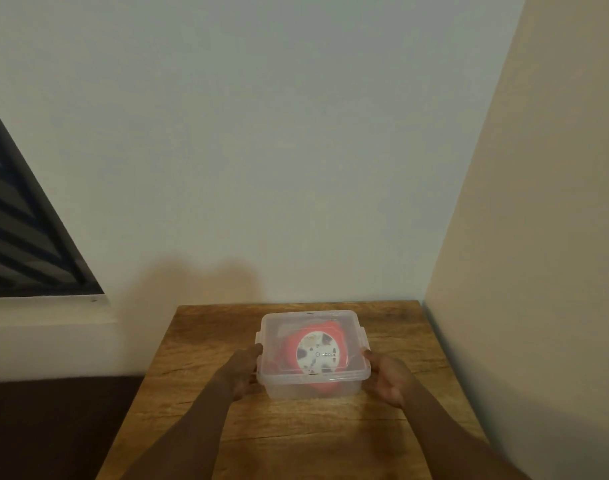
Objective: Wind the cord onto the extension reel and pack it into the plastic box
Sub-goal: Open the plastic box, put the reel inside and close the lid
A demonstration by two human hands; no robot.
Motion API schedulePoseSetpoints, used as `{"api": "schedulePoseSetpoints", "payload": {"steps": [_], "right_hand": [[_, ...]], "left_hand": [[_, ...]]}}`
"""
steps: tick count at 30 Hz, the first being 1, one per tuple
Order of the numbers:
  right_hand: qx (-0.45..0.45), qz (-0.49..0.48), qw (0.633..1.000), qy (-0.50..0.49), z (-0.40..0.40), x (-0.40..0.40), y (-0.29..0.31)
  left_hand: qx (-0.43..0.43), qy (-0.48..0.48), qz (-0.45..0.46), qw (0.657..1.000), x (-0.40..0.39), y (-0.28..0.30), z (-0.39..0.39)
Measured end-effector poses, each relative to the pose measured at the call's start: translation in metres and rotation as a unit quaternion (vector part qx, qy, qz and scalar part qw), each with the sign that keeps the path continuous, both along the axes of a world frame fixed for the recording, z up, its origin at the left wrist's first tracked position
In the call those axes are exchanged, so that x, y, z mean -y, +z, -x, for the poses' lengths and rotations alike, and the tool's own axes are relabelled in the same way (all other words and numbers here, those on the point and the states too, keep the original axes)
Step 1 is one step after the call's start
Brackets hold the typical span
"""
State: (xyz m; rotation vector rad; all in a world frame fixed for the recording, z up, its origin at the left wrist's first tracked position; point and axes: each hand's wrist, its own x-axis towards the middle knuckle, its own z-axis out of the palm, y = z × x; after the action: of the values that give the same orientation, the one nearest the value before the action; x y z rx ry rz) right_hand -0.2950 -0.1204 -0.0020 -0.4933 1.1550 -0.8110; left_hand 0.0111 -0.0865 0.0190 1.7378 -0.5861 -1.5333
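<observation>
A clear plastic box (pixel 285 388) with its lid on stands on the wooden table (pixel 199 344). Inside it lies the red extension reel (pixel 289 344) with a white round face, seen through the lid. My left hand (pixel 242 372) grips the box's left side near the lid clip. On the opposite side, my right hand (pixel 388 377) holds the right wall. The cord itself is not distinguishable through the plastic.
The table sits in a corner, with a pale wall (pixel 296 150) behind it and a beige wall (pixel 538 237) close on the right. A dark framed window (pixel 22 230) is at the left. Dark floor lies below the table's left edge.
</observation>
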Motion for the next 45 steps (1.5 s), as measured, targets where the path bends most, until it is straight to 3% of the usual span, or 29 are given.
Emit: {"api": "schedulePoseSetpoints", "payload": {"steps": [5,12,15,20,30,38,45], "right_hand": [[-0.048,0.009,0.998,-0.043,-0.001,0.009,0.003],[-0.195,0.151,0.969,-0.014,-0.014,0.010,0.007],[-0.232,0.194,0.953,0.002,-0.019,0.003,0.005],[-0.242,0.198,0.950,0.000,-0.017,0.004,0.004],[-0.283,0.195,0.939,-0.011,-0.023,0.008,-0.001],[-0.308,0.212,0.927,-0.003,-0.023,0.007,0.000],[-0.432,0.244,0.868,-0.008,-0.034,0.006,0.000]], "left_hand": [[-0.021,0.053,0.005,0.998,0.000,0.000,-0.007],[0.128,0.075,0.087,0.985,0.011,0.007,0.007],[0.137,0.068,0.097,0.983,0.010,0.001,0.008],[0.156,0.052,0.112,0.980,0.009,-0.002,0.010],[0.313,0.008,0.108,0.944,0.013,-0.005,0.031],[0.341,-0.035,0.154,0.927,0.005,-0.013,0.030],[0.344,-0.035,0.157,0.925,0.003,-0.017,0.032]]}}
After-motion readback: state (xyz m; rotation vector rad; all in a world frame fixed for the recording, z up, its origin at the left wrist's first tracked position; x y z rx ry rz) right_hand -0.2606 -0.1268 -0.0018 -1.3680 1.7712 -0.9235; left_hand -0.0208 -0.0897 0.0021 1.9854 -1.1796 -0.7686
